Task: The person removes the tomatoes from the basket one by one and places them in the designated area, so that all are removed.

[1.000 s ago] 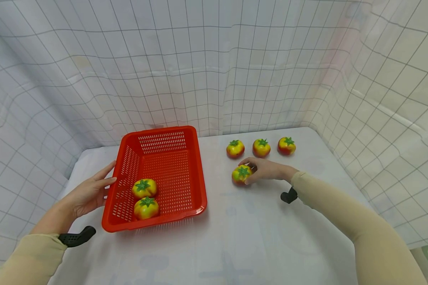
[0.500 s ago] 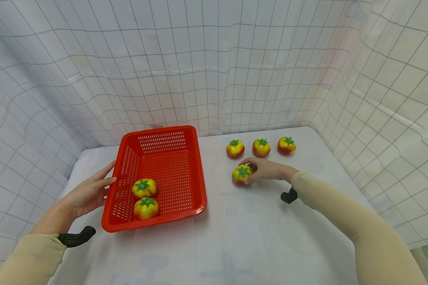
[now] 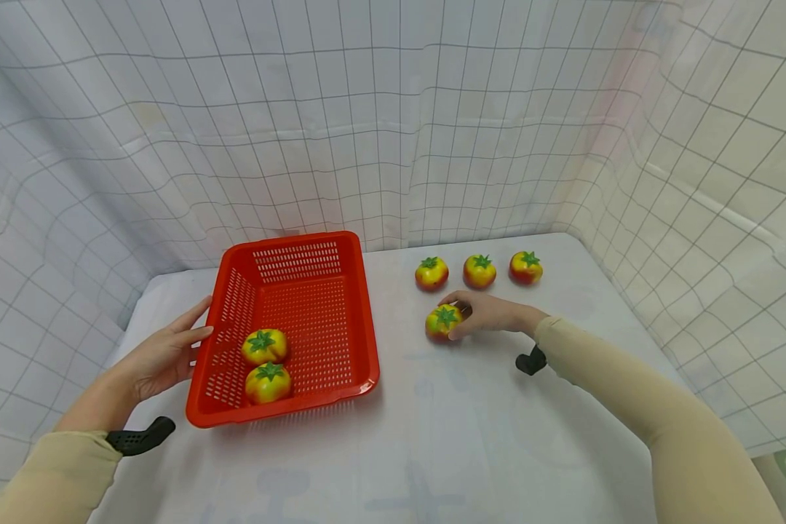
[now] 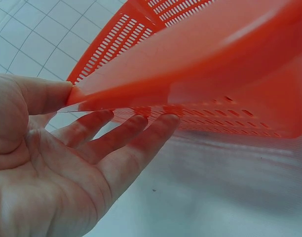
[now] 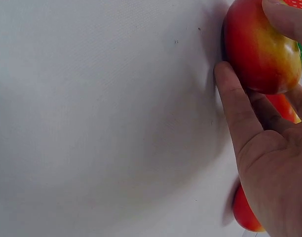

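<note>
A red plastic basket (image 3: pixel 308 313) with slotted walls stands at the left of the table. At its left rim is my left hand (image 3: pixel 164 358); in the left wrist view the thumb lies on the rim edge and the fingers (image 4: pixel 141 143) reach beneath it to the wall. Two yellow-red toy tomatoes with green leaf tops, a rear one (image 3: pixel 265 347) and a front one (image 3: pixel 268 383), lie inside the basket. My right hand (image 3: pixel 487 313) grips another tomato (image 3: pixel 442 322) on the table, thumb on the near side and fingers behind. The right wrist view shows this tomato's (image 5: pixel 259 49) red side.
Behind the right hand, three more tomatoes stand in a row: left (image 3: pixel 431 274), middle (image 3: pixel 479 271) and right (image 3: pixel 526 268). A white cloth covers the table (image 3: pixel 393 451). White checked curtains (image 3: pixel 393 145) enclose the back and both sides.
</note>
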Motion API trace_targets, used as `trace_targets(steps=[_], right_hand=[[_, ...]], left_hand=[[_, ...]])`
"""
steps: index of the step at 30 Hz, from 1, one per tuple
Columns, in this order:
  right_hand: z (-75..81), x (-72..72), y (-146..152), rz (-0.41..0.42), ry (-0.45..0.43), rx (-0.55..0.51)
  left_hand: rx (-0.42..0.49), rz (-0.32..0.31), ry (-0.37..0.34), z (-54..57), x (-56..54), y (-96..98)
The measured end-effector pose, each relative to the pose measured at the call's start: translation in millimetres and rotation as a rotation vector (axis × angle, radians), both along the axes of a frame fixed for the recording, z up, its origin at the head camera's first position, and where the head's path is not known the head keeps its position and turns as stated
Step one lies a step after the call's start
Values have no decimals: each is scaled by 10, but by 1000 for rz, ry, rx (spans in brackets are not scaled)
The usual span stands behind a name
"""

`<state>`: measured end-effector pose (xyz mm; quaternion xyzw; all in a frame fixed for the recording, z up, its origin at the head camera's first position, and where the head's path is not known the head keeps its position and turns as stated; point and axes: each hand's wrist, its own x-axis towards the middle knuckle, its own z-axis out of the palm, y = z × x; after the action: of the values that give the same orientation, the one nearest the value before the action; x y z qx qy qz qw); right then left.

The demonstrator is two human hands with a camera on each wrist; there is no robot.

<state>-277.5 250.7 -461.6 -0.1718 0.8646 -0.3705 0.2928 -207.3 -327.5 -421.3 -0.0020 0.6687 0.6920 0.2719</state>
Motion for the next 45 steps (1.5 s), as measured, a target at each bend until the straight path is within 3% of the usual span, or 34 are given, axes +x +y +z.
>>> trace_targets(steps=[12,35,39,45], right_hand=[[-29,-15,14,-2,-6,28],[59,31,139,30,-29,15],[115,42,198,-3,-34,7],[257,42,287,-68,50,30]], left_hand=[[-11,2,0,-2,3,-4],[-14,-5,5,0,5,-6],[-11,1,0,3,6,1],[-7,-3,4,3,6,3]])
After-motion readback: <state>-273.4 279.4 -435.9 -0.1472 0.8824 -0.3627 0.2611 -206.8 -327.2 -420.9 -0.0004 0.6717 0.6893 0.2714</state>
